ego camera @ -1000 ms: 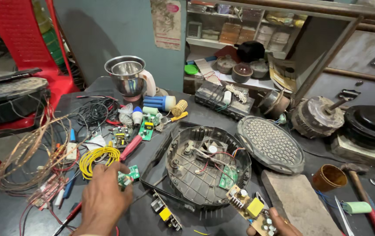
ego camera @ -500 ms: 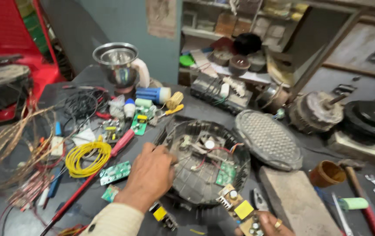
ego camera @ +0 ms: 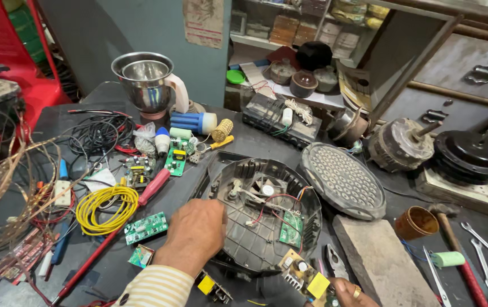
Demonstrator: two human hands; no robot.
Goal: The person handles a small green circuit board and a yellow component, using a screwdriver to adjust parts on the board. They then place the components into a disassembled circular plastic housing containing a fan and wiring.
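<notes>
Head view: our left hand (ego camera: 195, 233) rests fingers down on the rim of the round black housing (ego camera: 264, 216) at the middle of the bench, gripping nothing. Our right hand (ego camera: 349, 293) (mostly out of frame) pinches the small circuit board (ego camera: 306, 278) at the housing's near edge. We could snag the thin red wires (ego camera: 269, 207) inside. The dark worktable (ego camera: 244, 139) is crowded, shelves behind.
</notes>
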